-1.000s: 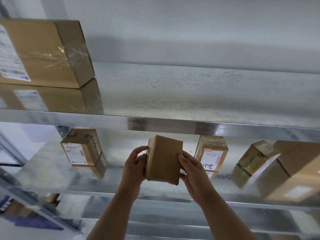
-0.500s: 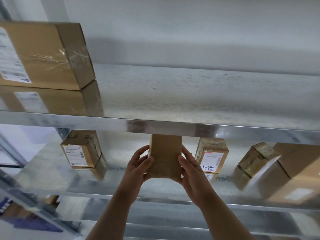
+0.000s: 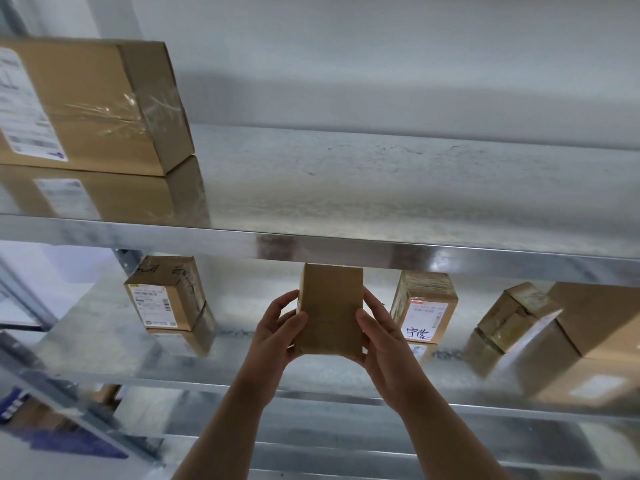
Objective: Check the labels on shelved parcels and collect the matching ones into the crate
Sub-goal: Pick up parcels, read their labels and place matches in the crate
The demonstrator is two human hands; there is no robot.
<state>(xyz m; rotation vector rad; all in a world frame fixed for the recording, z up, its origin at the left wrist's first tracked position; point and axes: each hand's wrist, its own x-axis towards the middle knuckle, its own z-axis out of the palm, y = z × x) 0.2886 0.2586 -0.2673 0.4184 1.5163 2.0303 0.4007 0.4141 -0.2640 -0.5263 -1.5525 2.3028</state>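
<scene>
small parcel (image 3: 330,308) | both hands grip | metal shelf (image 3: 346,377) | grey wall (image 3: 381,64)

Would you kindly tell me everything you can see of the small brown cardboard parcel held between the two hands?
The small brown cardboard parcel is a plain box held upright, taller than wide. The side facing the camera is bare, with no label showing. The left hand grips its left edge and the right hand its right edge, with both thumbs on the front. It sits in front of the middle metal shelf, its top just under the upper shelf's front lip.
</scene>
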